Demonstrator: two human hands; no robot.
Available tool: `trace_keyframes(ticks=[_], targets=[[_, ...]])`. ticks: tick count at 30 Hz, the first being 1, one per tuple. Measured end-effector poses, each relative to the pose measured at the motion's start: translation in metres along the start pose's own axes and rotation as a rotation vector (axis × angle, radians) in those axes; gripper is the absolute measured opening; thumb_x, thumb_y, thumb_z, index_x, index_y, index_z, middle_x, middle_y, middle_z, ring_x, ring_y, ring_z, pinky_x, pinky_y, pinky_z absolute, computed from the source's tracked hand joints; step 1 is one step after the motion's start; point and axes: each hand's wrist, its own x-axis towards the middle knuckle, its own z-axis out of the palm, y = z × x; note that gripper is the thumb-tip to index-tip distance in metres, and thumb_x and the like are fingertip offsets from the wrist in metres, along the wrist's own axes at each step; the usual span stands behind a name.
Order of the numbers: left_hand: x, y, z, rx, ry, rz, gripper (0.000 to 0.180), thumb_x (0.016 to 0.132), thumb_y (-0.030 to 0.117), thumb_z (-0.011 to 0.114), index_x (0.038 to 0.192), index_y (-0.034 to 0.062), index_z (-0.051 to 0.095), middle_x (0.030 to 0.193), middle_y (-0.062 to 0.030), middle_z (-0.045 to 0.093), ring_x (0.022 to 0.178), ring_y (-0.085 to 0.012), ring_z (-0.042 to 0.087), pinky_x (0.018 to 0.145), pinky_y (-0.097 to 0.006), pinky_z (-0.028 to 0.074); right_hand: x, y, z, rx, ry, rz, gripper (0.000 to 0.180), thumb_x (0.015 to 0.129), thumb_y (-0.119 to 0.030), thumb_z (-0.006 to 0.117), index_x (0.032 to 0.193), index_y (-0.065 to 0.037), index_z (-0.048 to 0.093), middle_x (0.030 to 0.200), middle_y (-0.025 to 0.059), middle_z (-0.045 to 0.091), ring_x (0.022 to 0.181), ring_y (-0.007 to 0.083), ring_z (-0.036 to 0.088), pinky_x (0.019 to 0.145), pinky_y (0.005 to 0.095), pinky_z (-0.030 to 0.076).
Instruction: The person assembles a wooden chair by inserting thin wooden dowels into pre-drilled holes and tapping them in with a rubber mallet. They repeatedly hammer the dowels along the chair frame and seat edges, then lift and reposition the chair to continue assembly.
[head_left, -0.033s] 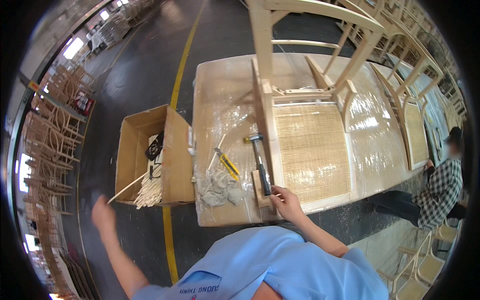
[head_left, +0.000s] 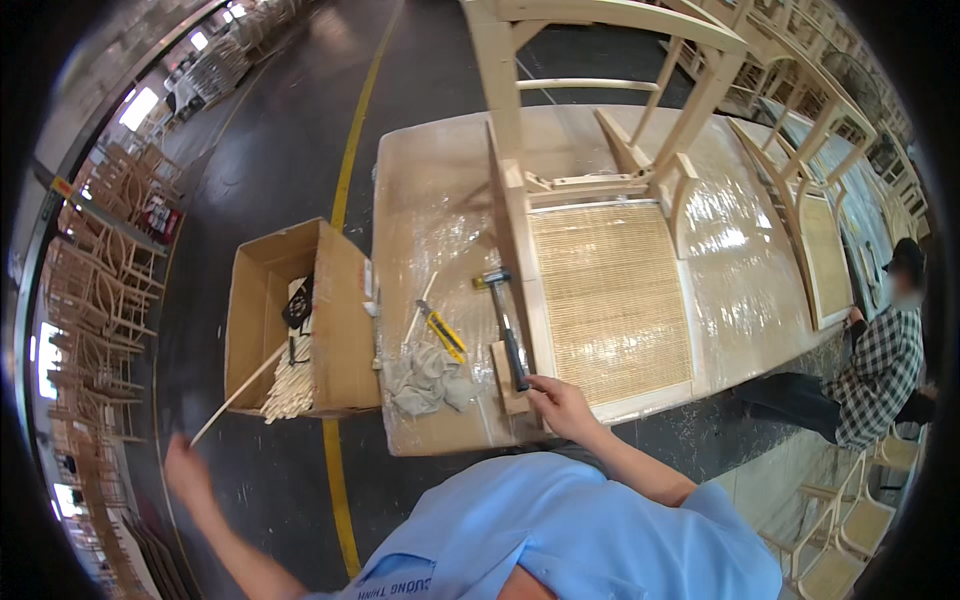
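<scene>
Pale, unfinished wood makes up the chair (head_left: 600, 200) lying on the plastic-wrapped worktable (head_left: 430, 190), its woven cane seat panel (head_left: 610, 300) facing up and its legs rising toward the top of the view. The person's right hand (head_left: 562, 408) rests at the near edge of the chair frame, fingers curled loosely against the wood right beside the black grip of a hammer (head_left: 507, 330); whether the fingers actually pinch anything cannot be told. The hammer lies along the chair's side rail with its metal head pointing away from the person. Just left of it sit a yellow-and-black utility knife (head_left: 441, 332), a thin pale stick (head_left: 420, 306) and a crumpled grey rag (head_left: 428, 380), all on the table's plastic sheet.

The left hand (head_left: 186, 468) is stretched out low over the dark floor, well apart from the table, closed round the near end of a long thin wooden reed strip (head_left: 238, 392). That strip slants up into an open brown cardboard box (head_left: 340, 320) standing on the floor against the table's left side, where a bundle of similar pale strips (head_left: 290, 385) lies. A yellow floor line (head_left: 350, 170) runs past the box. At far right, another person in a checked shirt (head_left: 885, 370) sits by stacked chair frames
</scene>
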Motion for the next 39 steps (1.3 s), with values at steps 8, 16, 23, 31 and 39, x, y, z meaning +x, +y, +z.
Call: trace_keyframes(ticks=[8,16,23,31,39], targets=[[-0.153,-0.029,-0.072,-0.659,0.118,-0.007,0.014,0.093,-0.002,0.064,0.107,-0.0015,0.069,0.094,-0.0094,0.068,0.090,-0.0177,0.064,0.084,-0.031,0.051,0.003,-0.012,-0.059,0.479,-0.455,-0.059,0.034,0.106,-0.013,0.058,0.139,-0.004,0.061,0.090,0.0061,0.070,0.080,0.0117,0.066,0.076,0.0290,0.055],[-0.250,0.232,-0.038,-0.949,-0.312,0.251,0.010,0.085,-0.004,0.073,0.095,-0.0034,0.072,0.084,-0.0065,0.069,0.078,-0.0117,0.062,0.073,-0.026,0.049,-0.019,-0.044,-0.191,0.891,-0.410,-0.009,0.028,0.107,-0.019,0.058,0.130,-0.002,0.062,0.095,0.0069,0.070,0.077,0.0175,0.071,0.074,0.0298,0.058],[-0.270,0.304,-0.007,-0.812,-0.524,0.362,0.013,0.086,0.000,0.072,0.099,-0.0018,0.073,0.084,-0.0104,0.070,0.077,-0.0147,0.065,0.072,-0.028,0.051,-0.029,0.003,-0.237,0.985,-0.104,0.082,0.022,0.107,-0.021,0.058,0.119,-0.003,0.064,0.090,0.0053,0.069,0.073,0.0144,0.069,0.068,0.0279,0.058],[-0.222,0.377,0.039,-0.682,-0.770,0.724,0.020,0.090,0.011,0.071,0.108,0.0026,0.074,0.088,-0.0143,0.072,0.079,-0.0246,0.069,0.073,-0.035,0.053,-0.002,0.036,-0.239,0.753,0.356,-0.023,0.013,0.106,-0.014,0.059,0.103,-0.002,0.062,0.082,0.0050,0.065,0.067,0.0103,0.064,0.061,0.0240,0.053],[-0.211,0.558,0.046,-0.602,-1.017,1.214,0.028,0.102,0.023,0.057,0.118,0.0032,0.068,0.092,-0.0149,0.070,0.086,-0.0316,0.069,0.077,-0.041,0.053,0.009,0.060,-0.292,0.724,0.766,-0.102,0.013,0.106,-0.012,0.057,0.101,0.000,0.060,0.080,0.0052,0.062,0.065,0.0106,0.062,0.060,0.0243,0.053]])
